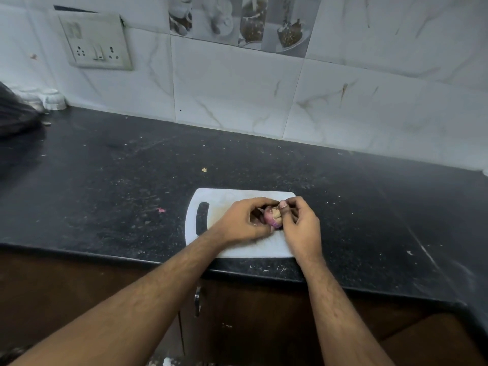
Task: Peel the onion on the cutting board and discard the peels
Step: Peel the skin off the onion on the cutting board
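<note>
A small purple onion (272, 218) is held just above the white cutting board (227, 195), which lies on the black counter near its front edge. My left hand (239, 223) cups the onion from the left, fingers curled around it. From the right, my right hand (301, 225) pinches at the onion's pale end with thumb and fingertips. Most of the onion is hidden by the fingers.
The board has a dark handle slot (202, 219) at its left end. A pink peel scrap (161, 210) and small crumbs lie on the black counter (105, 175). A black bag (15, 112) and a white object (54, 99) sit at the far left. A tiled wall stands behind.
</note>
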The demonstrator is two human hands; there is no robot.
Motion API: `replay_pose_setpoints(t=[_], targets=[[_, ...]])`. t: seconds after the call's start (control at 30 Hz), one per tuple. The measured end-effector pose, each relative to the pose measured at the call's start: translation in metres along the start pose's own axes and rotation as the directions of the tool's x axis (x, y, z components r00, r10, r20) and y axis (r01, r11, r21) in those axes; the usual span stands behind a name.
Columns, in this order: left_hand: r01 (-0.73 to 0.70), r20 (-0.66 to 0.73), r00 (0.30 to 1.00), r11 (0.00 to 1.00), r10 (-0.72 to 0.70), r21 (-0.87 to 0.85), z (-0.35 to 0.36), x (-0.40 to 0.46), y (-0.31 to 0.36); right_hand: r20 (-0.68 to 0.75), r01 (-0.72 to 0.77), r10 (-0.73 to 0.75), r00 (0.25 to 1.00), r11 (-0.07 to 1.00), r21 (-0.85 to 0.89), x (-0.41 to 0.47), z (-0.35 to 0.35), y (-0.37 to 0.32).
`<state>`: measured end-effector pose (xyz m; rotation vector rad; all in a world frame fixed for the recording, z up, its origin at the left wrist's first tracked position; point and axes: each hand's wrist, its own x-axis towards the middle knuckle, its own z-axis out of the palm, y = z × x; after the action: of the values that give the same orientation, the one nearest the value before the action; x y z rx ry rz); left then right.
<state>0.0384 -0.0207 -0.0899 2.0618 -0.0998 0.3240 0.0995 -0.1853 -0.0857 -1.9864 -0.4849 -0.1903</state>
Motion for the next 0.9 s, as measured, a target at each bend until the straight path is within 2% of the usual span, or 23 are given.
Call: replay_pose_setpoints(t=[0.07,0.13,0.23,0.33,0.5,0.6,0.77,0.9], targets=[[0.026,0.02,0.999,1.0,-0.026,0.004,0.0,0.001,0.0,0.005,0.005,-0.005,1.0,1.0,-0.015,0.001,0.001,0.001],[0.055,-0.027,0.998,0.998,-0.054,0.034,0.0,0.002,0.002,0.009,0.008,-0.008,1.0,1.0,0.009,0.001,0.001,0.001],[0.023,-0.113,0.994,0.998,-0.017,0.058,0.0,0.001,-0.001,0.066,0.059,-0.061,0.996,0.998,0.02,-0.004,-0.001,-0.001],[-0.017,-0.105,0.994,0.999,0.022,0.052,0.001,0.0,-0.002,0.108,0.1,-0.099,0.989,0.995,0.0,-0.01,-0.004,-0.002],[-0.034,-0.055,0.998,0.998,0.037,0.052,0.001,-0.003,0.003,0.022,-0.011,0.008,1.0,0.985,0.174,-0.013,-0.009,-0.001],[-0.027,-0.025,0.999,0.995,0.03,0.096,0.0,-0.003,0.003,-0.035,-0.014,0.021,0.999,0.984,0.178,-0.011,-0.008,-0.001],[-0.005,-0.018,1.0,0.999,0.006,0.039,0.0,-0.004,0.004,-0.08,0.09,-0.092,0.993,0.996,-0.029,-0.008,-0.003,0.004],[-0.004,0.015,1.0,1.0,0.004,-0.023,0.001,-0.003,0.002,-0.034,0.152,-0.164,0.986,0.963,-0.224,-0.008,0.001,0.001]])
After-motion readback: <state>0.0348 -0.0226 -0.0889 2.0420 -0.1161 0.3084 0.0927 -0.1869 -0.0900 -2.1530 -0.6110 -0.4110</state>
